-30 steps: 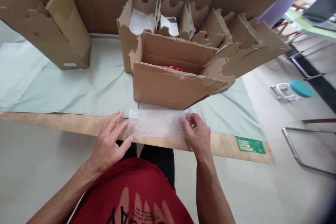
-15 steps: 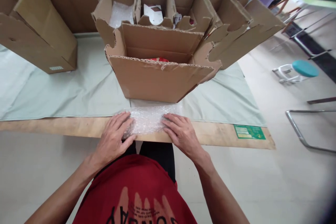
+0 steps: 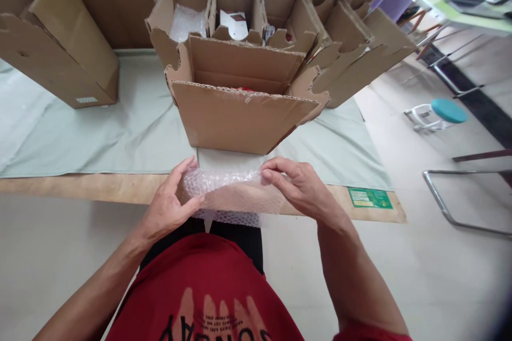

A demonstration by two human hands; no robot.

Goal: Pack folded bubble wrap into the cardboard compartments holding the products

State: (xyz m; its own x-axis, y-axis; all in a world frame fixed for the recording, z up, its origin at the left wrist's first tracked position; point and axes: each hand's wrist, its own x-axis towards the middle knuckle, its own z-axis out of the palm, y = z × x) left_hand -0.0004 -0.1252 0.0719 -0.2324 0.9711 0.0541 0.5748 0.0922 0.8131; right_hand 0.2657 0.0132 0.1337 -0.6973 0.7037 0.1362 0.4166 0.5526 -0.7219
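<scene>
A piece of clear bubble wrap [image 3: 224, 178] is over the table's front edge, its far side curled over and its near part hanging past the edge. My left hand [image 3: 170, 200] holds its left end, thumb on the near side and fingers on the far side. At the right end, my right hand [image 3: 296, 184] pinches the upper edge between thumb and fingers. Whether anything lies inside the wrap, I cannot tell. Just beyond it stands an open cardboard box [image 3: 244, 120] with something red inside, mostly hidden by the front wall.
Behind the box, a row of cardboard bins includes one with bubble wrap [image 3: 187, 22] and one with white cards [image 3: 234, 25]. A taller cardboard bin [image 3: 76, 48] stands left on the pale green cloth [image 3: 140, 117]. A teal stool [image 3: 448, 110] is on the floor at right.
My hands have gone from lying flat on the bubble wrap to gripping its ends. The wrap is now lifted and curled, with part hanging over the table edge.
</scene>
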